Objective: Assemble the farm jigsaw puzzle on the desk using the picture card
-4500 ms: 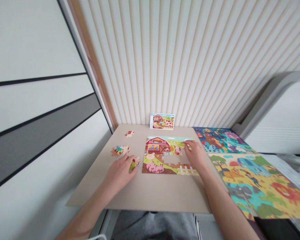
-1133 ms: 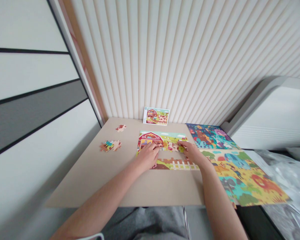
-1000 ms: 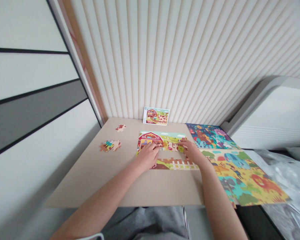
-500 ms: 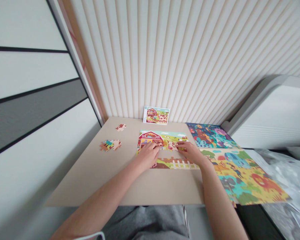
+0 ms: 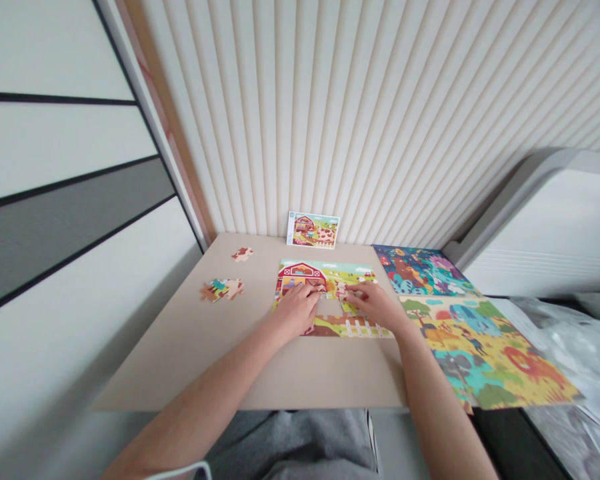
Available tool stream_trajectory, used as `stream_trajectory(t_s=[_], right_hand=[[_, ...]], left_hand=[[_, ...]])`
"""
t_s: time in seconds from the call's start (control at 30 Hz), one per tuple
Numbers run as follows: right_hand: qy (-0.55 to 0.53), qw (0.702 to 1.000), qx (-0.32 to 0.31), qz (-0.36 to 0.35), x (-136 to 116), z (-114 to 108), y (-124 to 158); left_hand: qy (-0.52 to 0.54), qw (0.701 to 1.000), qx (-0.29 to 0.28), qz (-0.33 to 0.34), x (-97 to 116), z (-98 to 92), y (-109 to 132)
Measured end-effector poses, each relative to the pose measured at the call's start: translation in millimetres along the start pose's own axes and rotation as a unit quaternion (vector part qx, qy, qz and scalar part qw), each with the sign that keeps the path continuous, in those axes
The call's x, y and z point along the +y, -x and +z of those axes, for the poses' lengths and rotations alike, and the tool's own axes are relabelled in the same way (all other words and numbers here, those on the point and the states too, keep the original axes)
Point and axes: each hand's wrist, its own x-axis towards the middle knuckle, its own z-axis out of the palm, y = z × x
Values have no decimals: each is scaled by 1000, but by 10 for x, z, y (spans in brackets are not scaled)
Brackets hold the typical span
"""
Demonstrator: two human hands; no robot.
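Observation:
A farm jigsaw puzzle (image 5: 345, 269), with a red barn at its left and a fence along its lower edge, lies partly assembled with a gap in the middle. My left hand (image 5: 297, 308) rests on its barn side, fingers extended and tips at the gap's left edge; whatever is under the palm is hidden. With fingertips pinched, my right hand (image 5: 373, 303) holds a puzzle piece (image 5: 342, 289) with cow markings at the gap's upper right; fingers partly cover it. Left of the puzzle lie a joined cluster of pieces (image 5: 223, 289) and a brown-and-pink piece (image 5: 243, 254).
A picture card (image 5: 313, 231) of the farm scene leans against the pleated wall behind the beige table (image 5: 190, 360). On the right lie a dark blue puzzle (image 5: 425, 270) and a yellow animal puzzle (image 5: 485, 353). Clear plastic wrapping (image 5: 575, 347) is beyond them.
My right hand has shifted slightly left with the cow-marked piece, and more green shows below its fingers. My left hand stays in place on the puzzle.

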Motion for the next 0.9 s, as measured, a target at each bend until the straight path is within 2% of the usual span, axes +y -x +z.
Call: stream_trajectory(t_s=[0.13, 0.37, 0.5, 0.6, 0.7, 0.8, 0.9], right_hand=[[-18, 1000, 2, -10, 74, 5, -13], [-7, 999, -37, -23, 127, 14, 19], [-37, 998, -43, 14, 136, -27, 19], [-117, 991, 8, 57, 140, -85, 9], [-229, 966, 53, 108, 116, -125, 5], [-284, 945, 22, 162, 71, -115, 18], [-255, 950, -34, 179, 36, -65, 42]], left_hand=[[-5, 1000, -5, -1, 0, -7, -3], [-2, 1000, -3, -5, 19, -19, -7], [-4, 1000, -3, -4, 22, -29, -3], [-4, 1000, -3, -5, 20, -40, 3], [0, 1000, -4, -5, 24, -52, 4], [2, 1000, -2, -6, 35, -67, -2], [13, 1000, 2, 1, 58, -86, -11]])
